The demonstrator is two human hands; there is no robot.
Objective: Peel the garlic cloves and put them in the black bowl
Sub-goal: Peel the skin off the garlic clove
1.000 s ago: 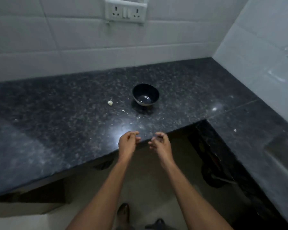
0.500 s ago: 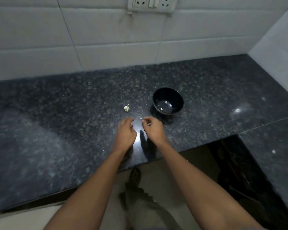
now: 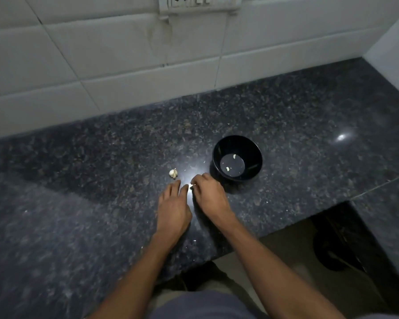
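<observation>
The black bowl stands on the dark granite counter with two small pale garlic pieces inside. A partial garlic head lies on the counter left of the bowl. My left hand and my right hand are over the counter just in front of it, fingertips meeting. Between them sits a small white garlic clove, pinched by my right fingertips. My left fingers touch it, and whether they grip it is hidden.
White tiled wall with a socket panel rises behind the counter. The counter turns at the right into a side section. Small peel flecks lie scattered on the granite. The counter's front edge runs just under my forearms.
Both hands moved forward from the counter's front edge to beside the bowl. The view came closer and tilted down. The fingertips stayed together around the small clove.
</observation>
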